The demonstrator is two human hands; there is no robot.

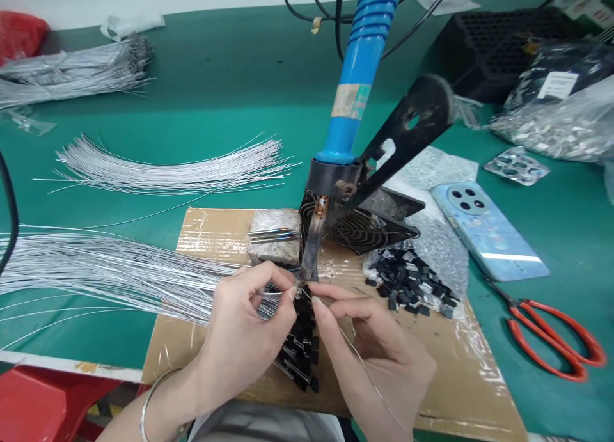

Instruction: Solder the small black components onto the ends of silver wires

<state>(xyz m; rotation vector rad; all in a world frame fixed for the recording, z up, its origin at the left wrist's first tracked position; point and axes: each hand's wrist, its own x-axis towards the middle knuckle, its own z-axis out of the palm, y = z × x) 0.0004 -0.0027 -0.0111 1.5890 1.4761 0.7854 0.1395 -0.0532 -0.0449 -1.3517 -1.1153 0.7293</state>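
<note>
My left hand is closed in a pinch just under the soldering iron's tip. A thin silvery cable seems to lie between its thumb and forefinger, its end too small to make out. My right hand pinches a thin solder wire, which trails down across the palm. The fingertips of both hands nearly meet below the tip. The blue-handled soldering iron is held in a black stand, tip downward. Beneath the hands lie cables with black ends, partly hidden by my fingers.
Cardboard covers the work spot. Long silvery cables spread left, with another bundle behind. A grey block sits beside the stand. Rightward are small black pieces, a phone and red-handled scissors.
</note>
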